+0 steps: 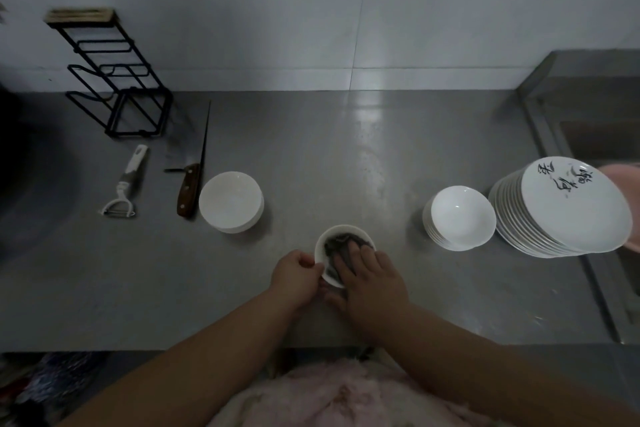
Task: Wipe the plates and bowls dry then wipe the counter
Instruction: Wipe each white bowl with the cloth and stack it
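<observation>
A small white bowl (325,240) is held just above the near middle of the steel counter (346,156). My left hand (294,274) grips its left rim. Inside the bowl, my right hand (372,283) presses a dark grey cloth (341,243) against the bottom. To the left stands a short stack of white bowls (231,201). On the right is a stack of shallow white bowls (460,217), and beside it a tall, leaning stack of white plates (568,208) with black writing on the top one.
A wooden-handled knife (190,189) and a white peeler (126,182) lie at the left, in front of a black wire rack (114,80). A sink (602,139) with a pink basin (623,174) sits at the right edge. The white wall runs along the back.
</observation>
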{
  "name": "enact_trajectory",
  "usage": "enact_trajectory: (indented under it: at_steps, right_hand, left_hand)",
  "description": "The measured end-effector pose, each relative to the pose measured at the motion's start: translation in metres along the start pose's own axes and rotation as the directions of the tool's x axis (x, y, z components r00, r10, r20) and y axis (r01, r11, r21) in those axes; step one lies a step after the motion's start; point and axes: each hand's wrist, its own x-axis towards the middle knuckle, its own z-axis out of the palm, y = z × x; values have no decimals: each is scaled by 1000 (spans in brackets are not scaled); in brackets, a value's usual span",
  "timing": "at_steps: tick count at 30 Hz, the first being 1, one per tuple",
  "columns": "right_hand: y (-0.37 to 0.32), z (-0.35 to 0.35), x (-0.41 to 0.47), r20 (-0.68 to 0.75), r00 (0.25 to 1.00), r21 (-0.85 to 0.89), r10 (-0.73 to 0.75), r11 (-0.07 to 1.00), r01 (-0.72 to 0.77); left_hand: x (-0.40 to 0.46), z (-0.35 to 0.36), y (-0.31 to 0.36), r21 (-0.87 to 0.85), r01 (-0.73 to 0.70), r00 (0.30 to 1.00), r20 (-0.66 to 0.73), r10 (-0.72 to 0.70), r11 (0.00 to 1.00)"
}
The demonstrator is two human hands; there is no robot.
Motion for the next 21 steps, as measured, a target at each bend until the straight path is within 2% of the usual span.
enact_trajectory:
  at_steps: [3,5,8,11,14,17,19,21]
  right_hand:
    - [-2,0,-4,-74,997,-10,-4,1000,3]
    - [3,1,-5,-87,996,5,-25,1000,26]
    - [15,4,-6,-64,987,50,-144,988,147]
    - [23,6,-7,-59,977,22,-203,979,205]
    - [26,9,-8,-85,972,3,-217,976,218]
    - [30,9,-10,-101,963,95,-251,961,260]
    - [38,8,-12,-177,939,154,-296,934,323]
    - [50,8,-11,-259,919,132,-297,932,338]
  left_hand:
    - [4,9,-12,-58,75,997,-24,-77,995]
    - [0,8,-3,-26,91,996,-1,-91,996]
    - [-6,1,26,187,-9,1000,27,4,982]
    - [-6,-6,59,379,-189,982,59,180,906]
    - [0,-5,70,447,-246,969,126,212,860]
    - [-1,-4,67,480,-244,969,84,233,842]
    - [-3,-3,62,464,-245,967,54,249,852]
    - [-6,-2,59,449,-236,968,28,250,862]
